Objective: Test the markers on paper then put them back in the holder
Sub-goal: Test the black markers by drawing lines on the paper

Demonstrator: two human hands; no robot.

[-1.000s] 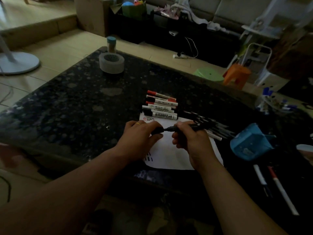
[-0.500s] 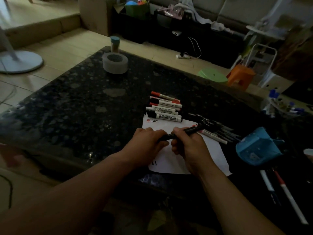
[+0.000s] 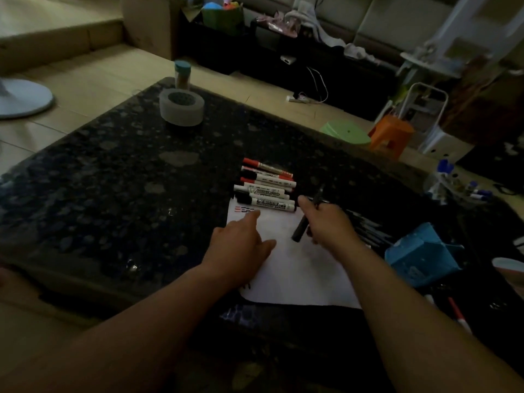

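A white sheet of paper lies on the dark stone table, with short red and black test strokes at its far left corner. My left hand rests flat on the paper, fingers straight. My right hand grips a black marker over the paper, its thick end pointing down toward me. Several white whiteboard markers with red and black caps lie in a row beyond the paper. A pile of dark markers lies to the right. The blue holder lies tipped on its side at right.
A roll of grey tape and a small blue-capped bottle stand at the table's far end. Two loose pens lie near the right front edge. Green and orange stools stand on the floor beyond.
My hands have come apart. The left let go of the marker's end and went flat onto the paper; the right swung the marker from level to steep.
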